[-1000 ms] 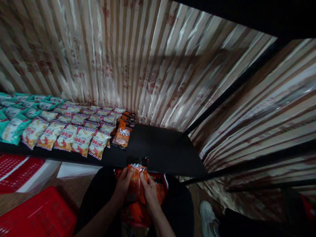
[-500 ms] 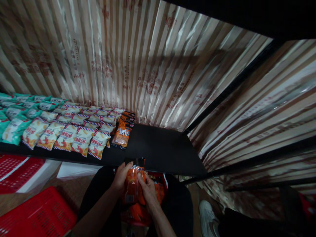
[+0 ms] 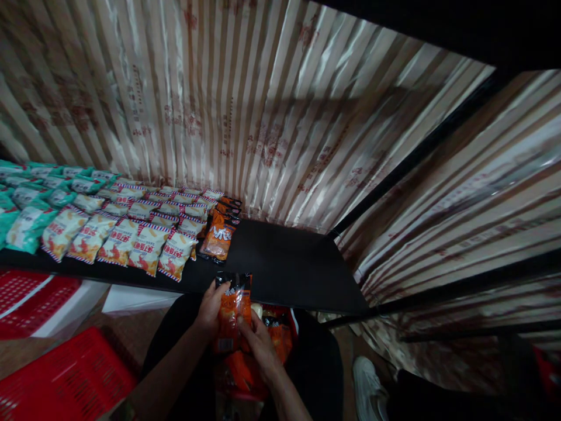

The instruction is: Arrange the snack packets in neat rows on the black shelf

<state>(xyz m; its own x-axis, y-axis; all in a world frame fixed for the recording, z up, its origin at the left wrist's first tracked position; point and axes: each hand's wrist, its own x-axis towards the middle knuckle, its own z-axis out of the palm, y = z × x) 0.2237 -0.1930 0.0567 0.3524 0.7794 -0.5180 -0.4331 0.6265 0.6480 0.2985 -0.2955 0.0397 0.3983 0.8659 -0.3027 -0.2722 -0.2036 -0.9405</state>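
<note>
Both hands grip one orange snack bag (image 3: 228, 313) with a black top, held upright at the front edge of the black shelf (image 3: 280, 263). My left hand (image 3: 211, 307) is closed on its left side, thumb across the upper front. Lower on the right side, my right hand (image 3: 259, 344) pinches the same bag. Beneath them a red basket (image 3: 294, 330) sits between my legs, with more orange bags (image 3: 242, 373) in it. On the shelf, a short row of orange and black bags (image 3: 218, 235) leans back beside the white bags.
White snack bags (image 3: 145, 248) with striped edges stand in several rows, with green bags (image 3: 30, 227) farther left. A red crate (image 3: 65, 377) is on the floor at lower left. Black metal bars (image 3: 412, 149) slant at right, and a white shoe (image 3: 367, 386) shows below.
The orange bag has risen slightly and shifted a little left, its black top now more visible. My right hand has slid lower on it.
</note>
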